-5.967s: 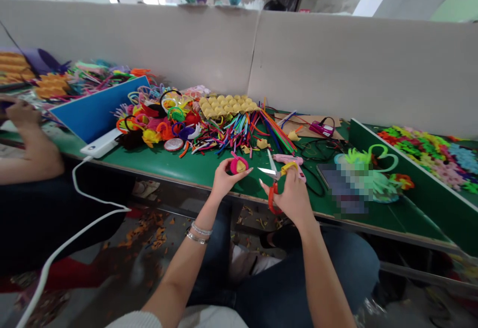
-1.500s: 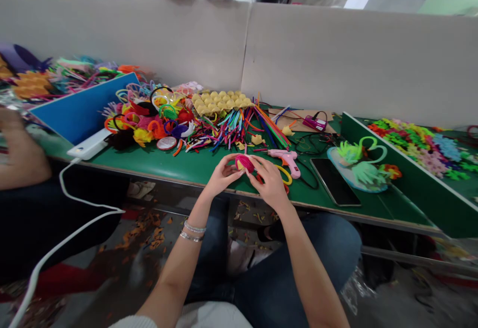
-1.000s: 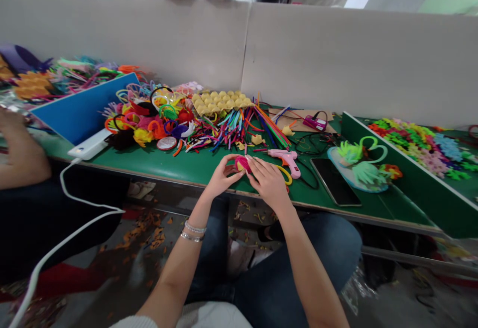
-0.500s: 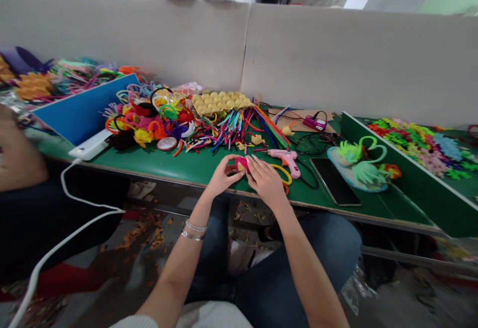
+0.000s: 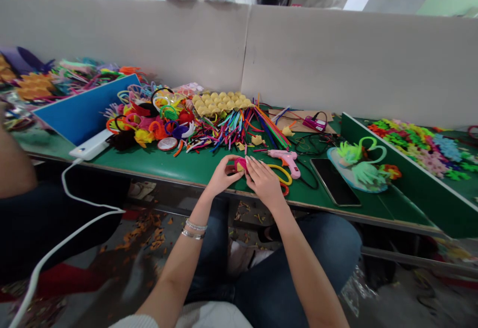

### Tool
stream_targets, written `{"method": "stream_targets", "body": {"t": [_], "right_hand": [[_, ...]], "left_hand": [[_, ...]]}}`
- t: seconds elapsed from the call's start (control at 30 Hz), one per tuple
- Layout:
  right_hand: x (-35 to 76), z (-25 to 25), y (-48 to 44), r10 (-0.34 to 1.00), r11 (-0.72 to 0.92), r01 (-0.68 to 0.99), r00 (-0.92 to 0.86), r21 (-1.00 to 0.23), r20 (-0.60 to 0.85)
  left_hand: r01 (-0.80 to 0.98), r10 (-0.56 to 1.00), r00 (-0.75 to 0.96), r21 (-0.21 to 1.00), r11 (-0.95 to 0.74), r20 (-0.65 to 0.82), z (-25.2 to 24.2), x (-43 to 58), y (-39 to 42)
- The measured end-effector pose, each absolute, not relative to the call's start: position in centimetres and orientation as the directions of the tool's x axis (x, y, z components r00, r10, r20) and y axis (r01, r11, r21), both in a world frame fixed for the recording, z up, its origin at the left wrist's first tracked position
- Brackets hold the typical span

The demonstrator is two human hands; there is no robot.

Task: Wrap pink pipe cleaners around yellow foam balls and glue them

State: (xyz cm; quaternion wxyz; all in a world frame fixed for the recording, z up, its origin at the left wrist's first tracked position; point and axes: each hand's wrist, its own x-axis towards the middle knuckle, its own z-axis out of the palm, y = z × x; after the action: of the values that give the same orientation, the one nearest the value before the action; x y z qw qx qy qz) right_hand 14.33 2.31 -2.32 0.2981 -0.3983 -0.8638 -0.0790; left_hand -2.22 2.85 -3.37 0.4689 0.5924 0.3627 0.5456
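Between my hands, at the table's front edge, is a small yellow cup-like piece (image 5: pixel 240 165) with magenta pipe cleaner around it. My left hand (image 5: pixel 222 174) grips it from the left, thumb and fingers curled about it. The fingers of my right hand (image 5: pixel 264 181) lie close together over its right side and hide part of it. Just beyond my right hand lies a pink glue gun (image 5: pixel 284 158), its nozzle pointing left. A yellow loop handle (image 5: pixel 283 172), perhaps of scissors, shows partly from behind the right hand.
Loose pipe cleaners (image 5: pixel 233 128) and a yellow egg tray (image 5: pixel 222 103) lie behind my hands. A colourful heap of pipe-cleaner figures (image 5: pixel 149 119) and a white power strip (image 5: pixel 91 145) are leftward. To the right are a phone (image 5: pixel 335 181), green pipe-cleaner swans (image 5: pixel 368 168) and a green divider (image 5: pixel 403 173).
My right hand has shifted very slightly left over the piece, showing a little more of the loop handle. The neighbouring person's arm at far left has moved a little further left.
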Motion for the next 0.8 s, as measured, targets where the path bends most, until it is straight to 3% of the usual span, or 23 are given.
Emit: {"method": "stream_targets", "body": {"t": [0.8], "right_hand": [[14.17,-1.8,2.21,0.626,0.652,0.756,-0.49,-0.062,0.606]], "left_hand": [[0.033,0.945,0.122,0.95,-0.309,0.303,-3.45,-2.18,2.82]]}}
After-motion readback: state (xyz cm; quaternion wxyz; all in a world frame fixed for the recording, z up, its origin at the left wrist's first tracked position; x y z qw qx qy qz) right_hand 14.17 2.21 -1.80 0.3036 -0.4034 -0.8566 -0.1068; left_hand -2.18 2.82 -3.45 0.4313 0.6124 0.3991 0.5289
